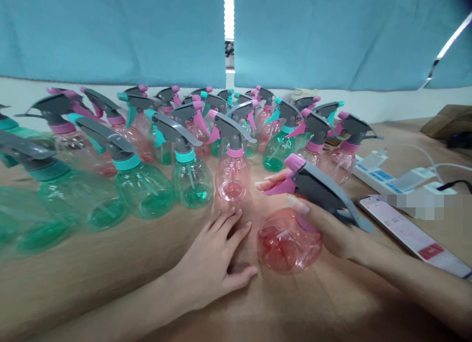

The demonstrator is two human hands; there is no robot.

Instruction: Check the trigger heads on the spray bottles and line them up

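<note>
Pink spray bottle (287,243) tilts in clasping right hand (328,229), beside flat, empty left hand (212,263).

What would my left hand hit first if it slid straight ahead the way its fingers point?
Most likely the upright pink bottle ahead of the left hand, which lies flat on the table. The line runs near that bottle's right side, so it might slip past toward the right hand.
</note>
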